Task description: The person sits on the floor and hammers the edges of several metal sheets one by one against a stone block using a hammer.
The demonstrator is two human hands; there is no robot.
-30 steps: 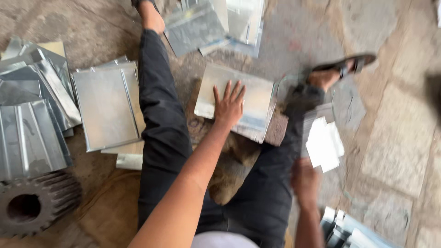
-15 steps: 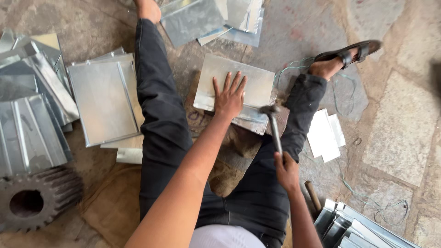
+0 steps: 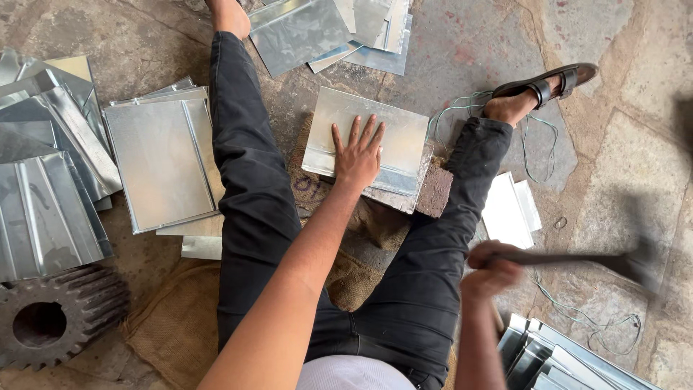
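Sheet (image 3: 401,137) pressed flat on block (image 3: 433,191).
Left hand (image 3: 357,155) fingers spread wide on sheet; right hand (image 3: 491,271) fingers wrapped around blurred hammer (image 3: 577,258).

Person: black trousers (image 3: 253,188) on both legs, fabric creased at the knees. White shirt hem (image 3: 350,375) visible at the waist. Both forearms bare, no sleeves in view. Right foot wears a dark strapped sandal (image 3: 546,81) with a metal buckle; left foot (image 3: 229,14) bare.
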